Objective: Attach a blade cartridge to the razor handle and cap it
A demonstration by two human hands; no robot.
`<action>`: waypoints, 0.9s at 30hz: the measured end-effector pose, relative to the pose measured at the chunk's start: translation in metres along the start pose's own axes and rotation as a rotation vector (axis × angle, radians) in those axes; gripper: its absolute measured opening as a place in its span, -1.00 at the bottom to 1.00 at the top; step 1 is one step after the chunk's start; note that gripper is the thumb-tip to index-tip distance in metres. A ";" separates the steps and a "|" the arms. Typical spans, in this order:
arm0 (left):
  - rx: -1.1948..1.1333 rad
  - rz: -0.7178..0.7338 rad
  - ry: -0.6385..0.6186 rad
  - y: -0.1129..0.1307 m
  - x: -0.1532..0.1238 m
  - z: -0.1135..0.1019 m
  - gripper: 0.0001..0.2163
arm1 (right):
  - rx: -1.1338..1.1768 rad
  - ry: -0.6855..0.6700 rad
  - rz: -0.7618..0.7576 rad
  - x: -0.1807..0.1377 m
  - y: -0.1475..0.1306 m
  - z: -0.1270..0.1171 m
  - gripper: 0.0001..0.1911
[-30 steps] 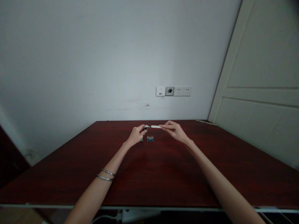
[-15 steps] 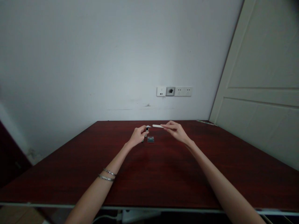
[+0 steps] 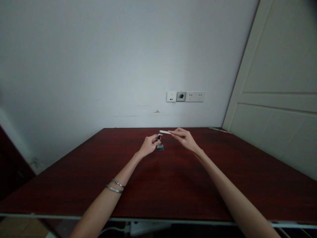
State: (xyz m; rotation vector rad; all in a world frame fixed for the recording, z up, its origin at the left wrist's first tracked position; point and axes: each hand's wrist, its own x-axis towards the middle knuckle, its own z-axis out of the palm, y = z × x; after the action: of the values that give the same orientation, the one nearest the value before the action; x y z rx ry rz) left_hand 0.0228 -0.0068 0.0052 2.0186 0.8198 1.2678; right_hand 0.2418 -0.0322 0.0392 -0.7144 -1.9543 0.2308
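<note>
My left hand (image 3: 148, 145) pinches a small grey-and-black object with a pale, curved top (image 3: 159, 138), held upright above the table; its exact kind is too small to tell. In the fingers of my right hand (image 3: 184, 137) is a slim white stick (image 3: 164, 132), lying nearly level and pointing left. Its rounded tip is just above the top of the grey-and-black object; whether they touch I cannot tell. Below, on the table, lies a small clear case with dark contents (image 3: 160, 149), partly covered by the held object.
The dark red wooden table (image 3: 198, 185) reaches back to a white wall with a row of sockets (image 3: 185, 97). A pale panelled door (image 3: 277, 132) stands along the right side. A thin strip (image 3: 219, 130) lies at the table's back right corner.
My left hand has moved slightly right, bringing the grey-and-black object over the clear case. The white stick has shifted a little left and up, its tip now above that object.
</note>
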 end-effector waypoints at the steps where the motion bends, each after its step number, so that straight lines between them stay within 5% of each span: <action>1: 0.004 0.007 -0.010 0.000 0.000 0.001 -0.84 | 0.015 -0.014 -0.009 0.001 -0.003 0.003 -0.71; 22: -0.055 -0.033 0.020 0.006 -0.001 -0.003 -0.82 | -0.142 -0.024 0.003 -0.003 0.005 -0.015 -0.72; 27: -0.042 -0.032 -0.024 0.004 -0.001 0.001 -0.83 | -0.082 -0.023 -0.024 0.002 -0.005 -0.003 -0.72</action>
State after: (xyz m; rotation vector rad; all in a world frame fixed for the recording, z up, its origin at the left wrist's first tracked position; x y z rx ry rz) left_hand 0.0244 -0.0105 0.0070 1.9759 0.8043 1.2314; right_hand 0.2421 -0.0354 0.0447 -0.7438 -2.0028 0.1457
